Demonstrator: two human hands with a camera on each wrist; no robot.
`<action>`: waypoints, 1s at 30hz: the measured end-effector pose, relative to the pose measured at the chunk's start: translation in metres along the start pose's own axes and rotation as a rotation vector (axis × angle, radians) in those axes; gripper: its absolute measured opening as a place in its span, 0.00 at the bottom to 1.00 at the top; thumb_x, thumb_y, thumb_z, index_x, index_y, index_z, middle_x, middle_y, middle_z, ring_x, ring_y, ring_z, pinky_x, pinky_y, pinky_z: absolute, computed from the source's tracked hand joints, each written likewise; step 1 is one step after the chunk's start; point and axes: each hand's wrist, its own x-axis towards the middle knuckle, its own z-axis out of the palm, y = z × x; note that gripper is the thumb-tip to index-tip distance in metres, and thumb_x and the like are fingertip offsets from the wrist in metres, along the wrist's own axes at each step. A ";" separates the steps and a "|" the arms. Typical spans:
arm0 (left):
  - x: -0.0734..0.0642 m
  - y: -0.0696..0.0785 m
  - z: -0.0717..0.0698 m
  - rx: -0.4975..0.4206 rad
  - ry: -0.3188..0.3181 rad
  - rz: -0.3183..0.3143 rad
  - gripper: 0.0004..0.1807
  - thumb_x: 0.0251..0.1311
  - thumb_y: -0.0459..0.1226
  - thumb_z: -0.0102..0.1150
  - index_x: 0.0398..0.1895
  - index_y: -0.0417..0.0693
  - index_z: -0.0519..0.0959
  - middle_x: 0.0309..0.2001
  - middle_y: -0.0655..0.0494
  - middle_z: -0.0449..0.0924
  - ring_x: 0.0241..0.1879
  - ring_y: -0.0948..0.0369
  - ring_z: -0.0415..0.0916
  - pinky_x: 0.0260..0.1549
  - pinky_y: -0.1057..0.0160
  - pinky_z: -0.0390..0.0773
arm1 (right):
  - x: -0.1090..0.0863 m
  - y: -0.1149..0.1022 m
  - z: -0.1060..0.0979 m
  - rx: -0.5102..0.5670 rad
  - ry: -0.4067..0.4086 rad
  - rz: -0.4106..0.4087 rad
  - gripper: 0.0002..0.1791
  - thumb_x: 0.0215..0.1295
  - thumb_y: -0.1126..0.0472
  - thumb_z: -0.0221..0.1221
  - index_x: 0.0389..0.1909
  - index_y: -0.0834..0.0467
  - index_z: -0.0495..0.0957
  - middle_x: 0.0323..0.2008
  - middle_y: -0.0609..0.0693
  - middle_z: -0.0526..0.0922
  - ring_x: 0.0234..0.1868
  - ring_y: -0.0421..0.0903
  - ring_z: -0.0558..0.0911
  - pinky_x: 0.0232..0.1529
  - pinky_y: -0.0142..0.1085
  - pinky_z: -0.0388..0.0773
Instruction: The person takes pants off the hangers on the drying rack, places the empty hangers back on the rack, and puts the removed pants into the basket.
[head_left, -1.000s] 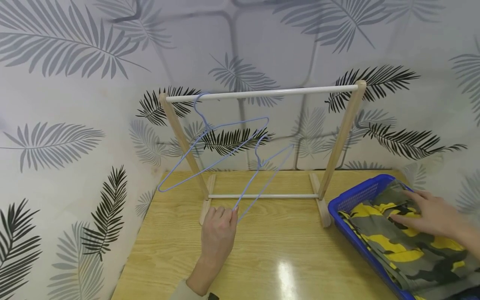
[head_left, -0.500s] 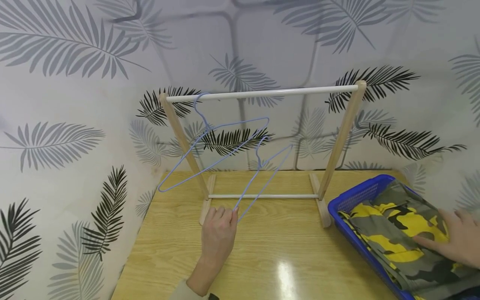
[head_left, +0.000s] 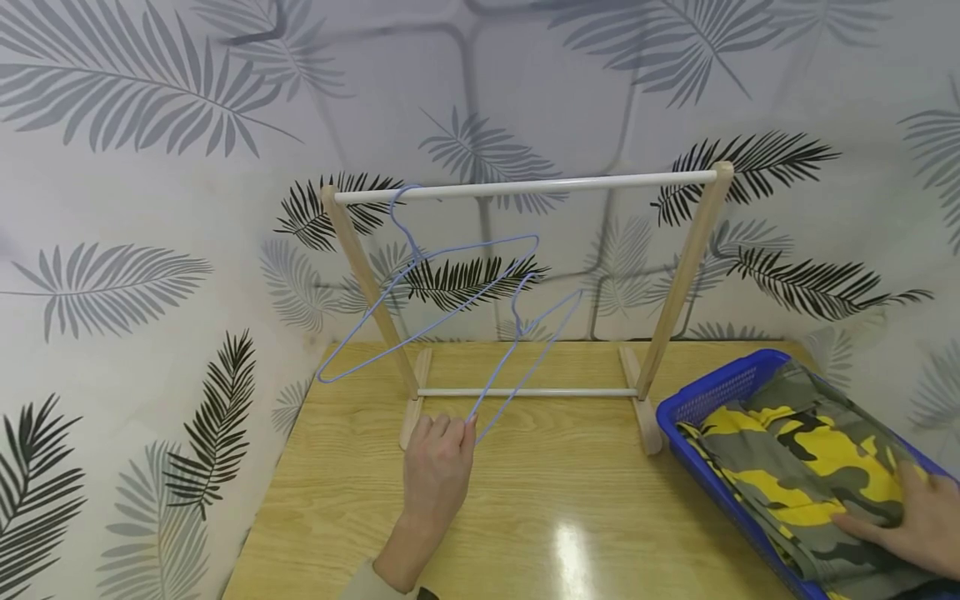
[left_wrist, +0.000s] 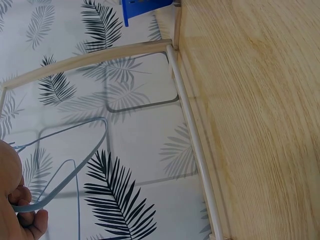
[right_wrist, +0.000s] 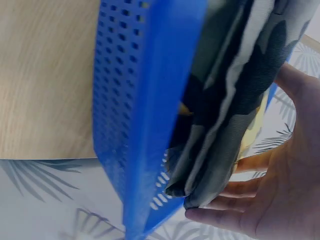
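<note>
In the head view my left hand (head_left: 438,467) grips the lower corner of a thin blue clothes hanger (head_left: 497,375). The left wrist view shows the same hanger (left_wrist: 70,185) between thumb and fingers. A second blue hanger (head_left: 442,252) hangs by its hook from the white top rail of the rack (head_left: 562,185). On the right, my right hand (head_left: 918,521) rests on folded camouflage clothing (head_left: 813,467) in yellow, grey-green and black. Its fingers look fairly straight at the cloth's edge in the right wrist view, and the clothing lies in a blue basket (right_wrist: 165,75).
The wooden rack has two side posts (head_left: 686,275) and a white lower bar (head_left: 525,392). It stands on a wood-grain table (head_left: 360,500) against a leaf-patterned wall (head_left: 150,208). The basket sits at the table's right side.
My right hand has slid over the clothing toward the lower right, uncovering more of the yellow pattern. My left hand and both hangers have stayed almost still.
</note>
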 end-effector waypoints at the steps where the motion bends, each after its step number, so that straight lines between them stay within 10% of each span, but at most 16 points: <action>1: 0.000 0.000 0.000 -0.002 0.001 0.000 0.24 0.63 0.34 0.70 0.14 0.45 0.67 0.14 0.57 0.64 0.21 0.63 0.52 0.23 0.68 0.59 | 0.001 0.002 0.002 0.019 -0.003 -0.002 0.77 0.38 0.21 0.74 0.62 0.84 0.53 0.54 0.90 0.62 0.55 0.83 0.71 0.57 0.71 0.75; 7: 0.000 0.001 0.002 -0.011 0.009 -0.002 0.27 0.78 0.38 0.56 0.14 0.46 0.66 0.14 0.57 0.64 0.22 0.63 0.51 0.23 0.68 0.58 | 0.003 0.009 0.014 0.054 -0.030 0.004 0.81 0.41 0.21 0.72 0.71 0.80 0.45 0.56 0.90 0.57 0.55 0.86 0.69 0.57 0.73 0.73; 30: 0.001 0.004 0.001 0.014 0.020 -0.001 0.23 0.55 0.32 0.75 0.13 0.45 0.68 0.14 0.56 0.67 0.20 0.63 0.54 0.22 0.67 0.60 | 0.004 0.013 0.033 0.015 -0.157 0.084 0.93 0.40 0.14 0.68 0.75 0.79 0.25 0.57 0.89 0.52 0.43 0.79 0.78 0.42 0.62 0.84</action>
